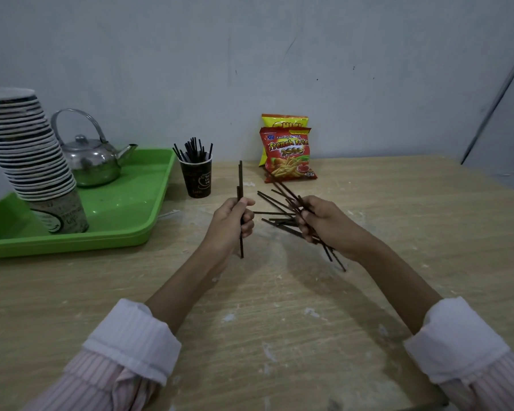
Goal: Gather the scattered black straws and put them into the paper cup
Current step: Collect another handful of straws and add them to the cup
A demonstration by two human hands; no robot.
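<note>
Pale wood-grain laminate bench (279, 336): whitish smears are noted across the surface. A green rectangular plastic tray (125, 221) is set on the left side. A dark printed paper cup (197, 179) is stood upright just beside the tray's far right corner. Thin black straws (272, 213) are found lying crossed in a loose pile near the centre. A red foil snack bag (290, 157) is propped at the far edge, with a yellow snack bag (284, 121) behind it against the wall.
</note>
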